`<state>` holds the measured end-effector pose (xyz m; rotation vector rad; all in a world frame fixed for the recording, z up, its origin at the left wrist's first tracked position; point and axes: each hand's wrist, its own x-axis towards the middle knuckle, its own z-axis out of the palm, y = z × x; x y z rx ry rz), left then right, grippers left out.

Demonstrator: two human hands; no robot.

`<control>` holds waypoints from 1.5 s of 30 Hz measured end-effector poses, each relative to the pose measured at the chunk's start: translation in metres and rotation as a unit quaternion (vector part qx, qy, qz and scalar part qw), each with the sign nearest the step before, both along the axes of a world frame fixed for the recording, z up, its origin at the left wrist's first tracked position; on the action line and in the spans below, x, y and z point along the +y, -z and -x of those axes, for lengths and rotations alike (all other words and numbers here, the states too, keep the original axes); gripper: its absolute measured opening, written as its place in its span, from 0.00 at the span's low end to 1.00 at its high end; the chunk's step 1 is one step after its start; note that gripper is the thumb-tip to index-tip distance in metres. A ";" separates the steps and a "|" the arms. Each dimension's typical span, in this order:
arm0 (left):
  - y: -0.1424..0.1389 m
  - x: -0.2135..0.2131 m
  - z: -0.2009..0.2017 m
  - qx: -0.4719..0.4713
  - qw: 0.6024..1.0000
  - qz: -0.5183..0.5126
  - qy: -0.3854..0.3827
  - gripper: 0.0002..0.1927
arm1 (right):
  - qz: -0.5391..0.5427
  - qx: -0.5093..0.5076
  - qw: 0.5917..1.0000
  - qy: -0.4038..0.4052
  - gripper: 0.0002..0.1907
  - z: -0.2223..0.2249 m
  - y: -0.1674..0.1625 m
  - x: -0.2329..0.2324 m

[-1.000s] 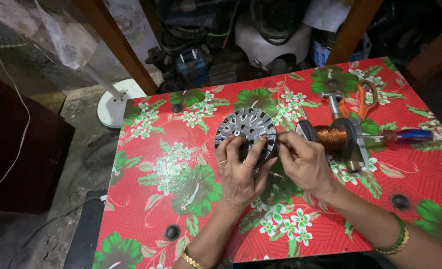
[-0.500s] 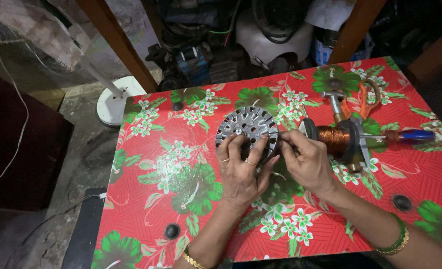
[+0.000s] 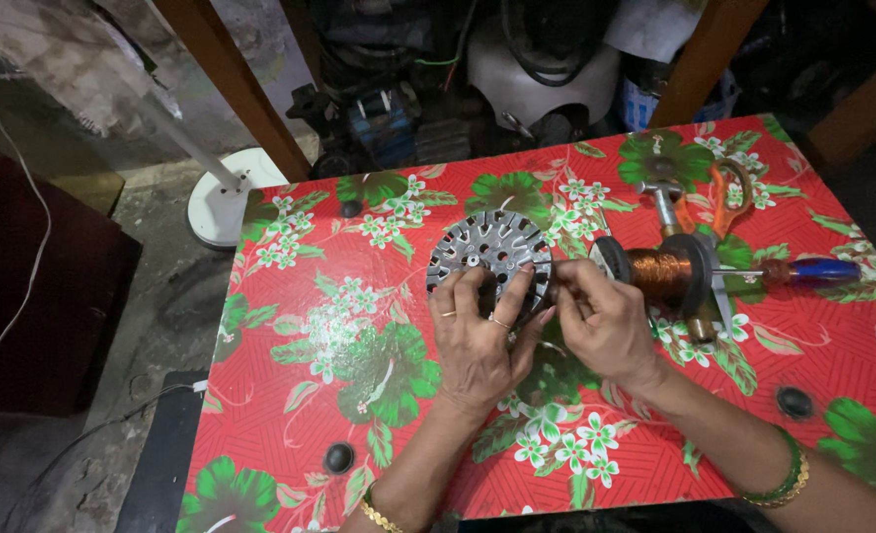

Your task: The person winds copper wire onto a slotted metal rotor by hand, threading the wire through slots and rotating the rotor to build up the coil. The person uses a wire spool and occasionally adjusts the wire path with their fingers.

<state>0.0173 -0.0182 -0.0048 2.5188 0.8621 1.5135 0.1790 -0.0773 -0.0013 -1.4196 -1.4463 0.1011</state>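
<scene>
Nearest to us, our two forearms come up over the front edge of the counter [image 3: 290, 415], which is covered in a red cloth printed with green leaves and white flowers. A gold bangle [image 3: 379, 515] sits on our left wrist and a green one [image 3: 784, 481] on our right. Two round black knobs lie on the cloth near this edge, one [image 3: 338, 457] to the left of our left arm and one [image 3: 794, 401] to the right of our right arm.

Further in, our left hand [image 3: 477, 341] is closed on the near side of a round grey metal disc [image 3: 487, 252] with slots around its rim, fingers curled over its face and rings on two of them. The disc sits near the middle of the counter. Our right hand [image 3: 601, 321] is just beside it, fingertips pinched together at the disc's right edge; we cannot tell what they pinch.

Just right of that hand lies a spool of copper wire [image 3: 660, 271] on a metal stand, with a blue-handled screwdriver [image 3: 818, 269] pointing out to the right. Behind it lie orange-handled scissors [image 3: 729, 188].

Beyond the counter, a white fan base [image 3: 216, 202] stands on the floor, and dark machine parts [image 3: 379, 109] crowd the back
</scene>
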 end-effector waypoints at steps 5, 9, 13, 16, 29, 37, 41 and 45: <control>0.000 0.000 0.000 -0.003 1.000 0.004 0.002 0.27 | 0.049 -0.091 0.994 -0.016 0.10 -0.003 0.007 -0.001; 0.002 0.002 -0.001 -0.015 1.000 -0.002 0.005 0.27 | 0.069 -0.095 0.993 -0.018 0.06 -0.004 0.012 -0.004; 0.007 0.005 0.000 -0.055 0.998 0.013 0.031 0.31 | 0.131 -0.093 0.986 -0.045 0.08 -0.008 0.009 -0.003; 0.010 0.007 -0.001 -0.095 0.994 0.024 0.053 0.31 | 0.173 -0.093 0.977 -0.087 0.11 -0.016 0.000 -0.004; -0.003 0.006 0.006 -0.060 0.996 0.001 0.072 0.31 | 0.162 -0.124 0.967 -0.155 0.12 -0.032 -0.050 -0.013; 0.004 0.006 0.000 -0.046 0.998 -0.001 0.040 0.33 | 0.099 -0.132 0.975 -0.151 0.11 -0.026 -0.051 -0.014; 0.008 0.005 -0.002 -0.034 0.999 -0.011 0.014 0.33 | 0.092 -0.157 0.972 -0.146 0.10 -0.022 -0.055 -0.015; 0.010 0.006 -0.006 -0.035 0.999 -0.020 -0.005 0.32 | 0.052 -0.205 0.969 -0.131 0.09 -0.019 -0.058 -0.015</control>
